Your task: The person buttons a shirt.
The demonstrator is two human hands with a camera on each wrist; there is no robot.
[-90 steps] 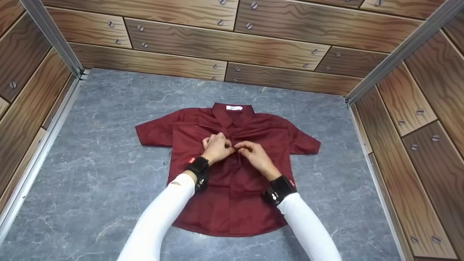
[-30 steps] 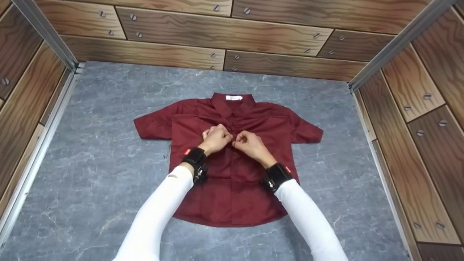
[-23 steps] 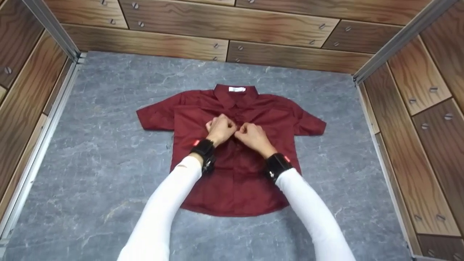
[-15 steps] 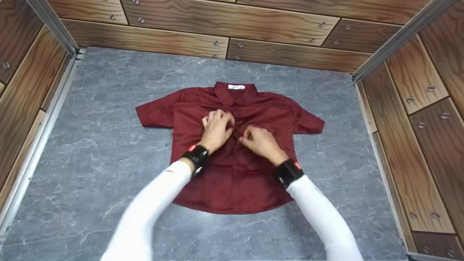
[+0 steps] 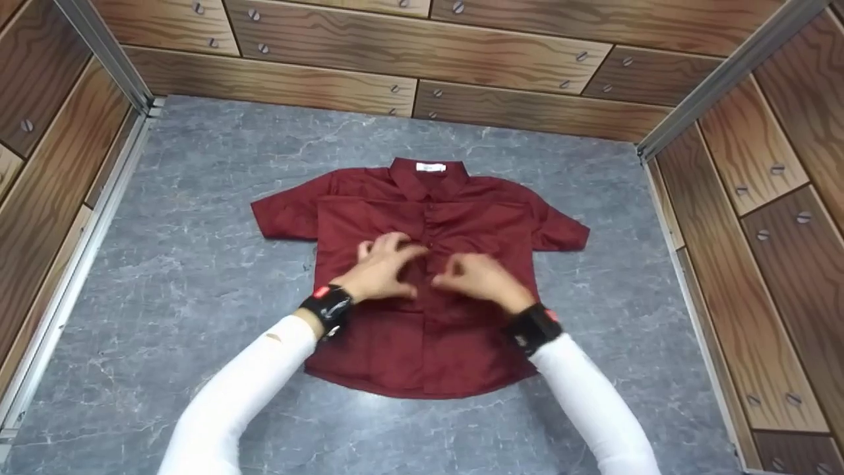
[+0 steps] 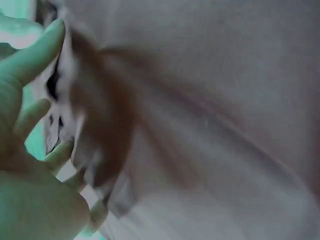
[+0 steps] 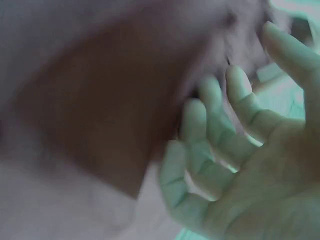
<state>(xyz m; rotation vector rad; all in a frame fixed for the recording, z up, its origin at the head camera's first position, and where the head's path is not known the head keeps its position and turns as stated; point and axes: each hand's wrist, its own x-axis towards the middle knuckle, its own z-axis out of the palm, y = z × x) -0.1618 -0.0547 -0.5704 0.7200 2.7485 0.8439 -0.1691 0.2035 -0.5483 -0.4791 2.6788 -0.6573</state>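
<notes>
A dark red short-sleeved button shirt (image 5: 369, 349) lies flat, front up, its collar (image 5: 414, 185) away from me. My left hand (image 5: 382, 267) is spread over the chest just left of the button placket, thumb and fingers apart. Opposite it, my right hand (image 5: 484, 280) hovers right of the placket with loosely bent fingers, blurred by motion. Small buttons show on the placket (image 5: 430, 245) between the hands. In the left wrist view, the fingers of the left hand (image 6: 35, 155) lie along rumpled cloth (image 6: 100, 120). The right wrist view has the right thumb (image 7: 290, 55) apart from the bent fingers.
The shirt lies on a grey marbled surface (image 5: 198, 264). Wood-patterned panels (image 5: 330, 53) wall the back and both sides, with metal rails (image 5: 99, 53) at the corners. Black bands (image 5: 330, 307) circle both wrists.
Earlier both hands pinched at the placket, close together. Now the fingers have loosened, the hands stand further apart and have moved down the shirt, and a button shows on the placket.
</notes>
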